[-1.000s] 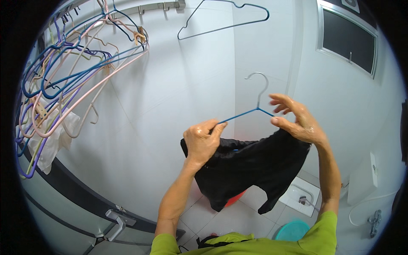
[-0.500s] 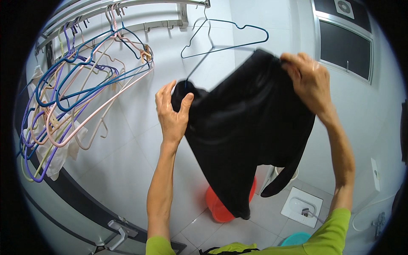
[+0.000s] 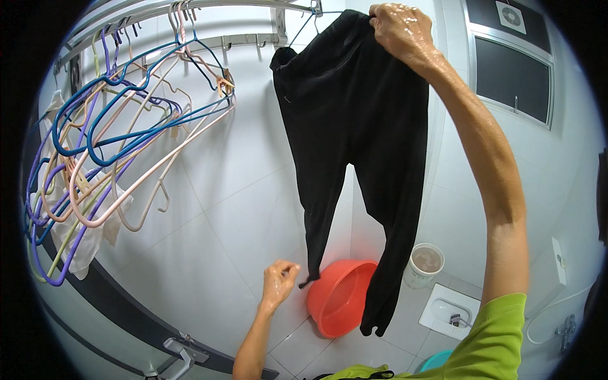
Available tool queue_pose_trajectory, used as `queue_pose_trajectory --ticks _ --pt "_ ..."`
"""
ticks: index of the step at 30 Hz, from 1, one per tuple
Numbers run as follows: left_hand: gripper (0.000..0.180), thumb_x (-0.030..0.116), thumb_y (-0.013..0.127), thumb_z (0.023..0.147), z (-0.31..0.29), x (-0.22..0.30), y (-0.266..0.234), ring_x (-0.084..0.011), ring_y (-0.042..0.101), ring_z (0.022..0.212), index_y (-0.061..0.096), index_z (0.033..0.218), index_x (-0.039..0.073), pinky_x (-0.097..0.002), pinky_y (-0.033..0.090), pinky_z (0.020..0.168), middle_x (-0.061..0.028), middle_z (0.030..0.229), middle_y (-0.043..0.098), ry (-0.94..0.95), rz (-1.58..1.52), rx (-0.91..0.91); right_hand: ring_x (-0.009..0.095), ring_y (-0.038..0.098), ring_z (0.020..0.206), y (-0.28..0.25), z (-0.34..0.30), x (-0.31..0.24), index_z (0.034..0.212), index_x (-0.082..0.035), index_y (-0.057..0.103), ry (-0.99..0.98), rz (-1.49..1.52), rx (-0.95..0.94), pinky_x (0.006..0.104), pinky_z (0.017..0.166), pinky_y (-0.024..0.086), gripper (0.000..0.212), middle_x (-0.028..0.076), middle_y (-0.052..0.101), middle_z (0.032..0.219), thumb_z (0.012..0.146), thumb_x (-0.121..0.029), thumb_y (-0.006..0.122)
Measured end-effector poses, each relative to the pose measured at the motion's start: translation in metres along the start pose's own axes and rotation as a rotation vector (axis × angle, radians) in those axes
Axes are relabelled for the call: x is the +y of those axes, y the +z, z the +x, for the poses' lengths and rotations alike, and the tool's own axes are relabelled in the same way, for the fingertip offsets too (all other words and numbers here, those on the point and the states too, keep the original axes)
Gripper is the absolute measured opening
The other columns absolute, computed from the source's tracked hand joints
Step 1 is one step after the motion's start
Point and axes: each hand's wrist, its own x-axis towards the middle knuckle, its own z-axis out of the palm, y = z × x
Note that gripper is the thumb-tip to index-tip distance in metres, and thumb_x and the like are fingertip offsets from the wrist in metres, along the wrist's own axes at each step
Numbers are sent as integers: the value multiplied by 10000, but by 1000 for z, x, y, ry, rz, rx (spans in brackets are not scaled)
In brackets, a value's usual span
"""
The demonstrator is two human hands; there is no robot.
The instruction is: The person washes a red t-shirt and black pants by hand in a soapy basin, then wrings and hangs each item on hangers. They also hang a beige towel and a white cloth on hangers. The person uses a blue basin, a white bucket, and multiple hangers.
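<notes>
A pair of black trousers (image 3: 354, 120) hangs by the waist from a blue hanger (image 3: 303, 30) at the end of the overhead rail, both legs dangling. My right hand (image 3: 405, 35), wet and raised high, grips the right end of the waistband. My left hand (image 3: 279, 284) is lower down, beside the cuff of the left trouser leg but apart from it. Its fingers are curled in, with nothing seen in them. Most of the hanger is hidden by the cloth.
Several blue, purple and pink hangers (image 3: 136, 136) crowd the metal rail (image 3: 225, 9) at left, with a white cloth (image 3: 82, 247) among them. Below stand a red basin (image 3: 335, 313), a white bucket (image 3: 421, 275) and a squat toilet (image 3: 446, 310). A door handle (image 3: 183, 354) is at lower left.
The trousers have risen toward the rail and now hang straighter. My left hand has let go of the waist and dropped down. My right hand has moved up and left, still gripping.
</notes>
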Motion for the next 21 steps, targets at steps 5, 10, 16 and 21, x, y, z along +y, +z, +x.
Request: queue_pose_trajectory --ticks 5,10,16,21 --pt "224 166 686 873 -40 -41 -7 -112 549 656 705 819 -51 -280 443 595 -60 697 645 -201 -55 -234 291 717 726 18 -19 -23 856 -33 694 32 -25 -198 410 652 569 146 153 702 744 925 -135 616" --pt "242 189 686 877 -57 -62 -4 -100 554 650 712 809 -42 -276 453 599 -49 694 651 -302 -65 -314 262 686 607 1 -34 -39 768 -31 712 -66 -26 -251 366 565 560 153 164 664 650 889 -99 647" --pt "236 203 702 886 -77 -74 5 -102 577 648 729 841 -27 -272 474 601 -48 705 665 -383 -150 -402 295 703 794 -5 -3 -11 787 -17 722 66 13 41 436 724 553 302 194 717 820 917 -281 648" --pt "226 184 700 899 -101 -87 10 -111 610 675 731 864 -37 -268 510 638 -55 727 679 -434 -220 -457 252 700 620 32 -22 21 797 36 708 423 904 -680 398 461 543 433 161 689 745 917 -368 610"
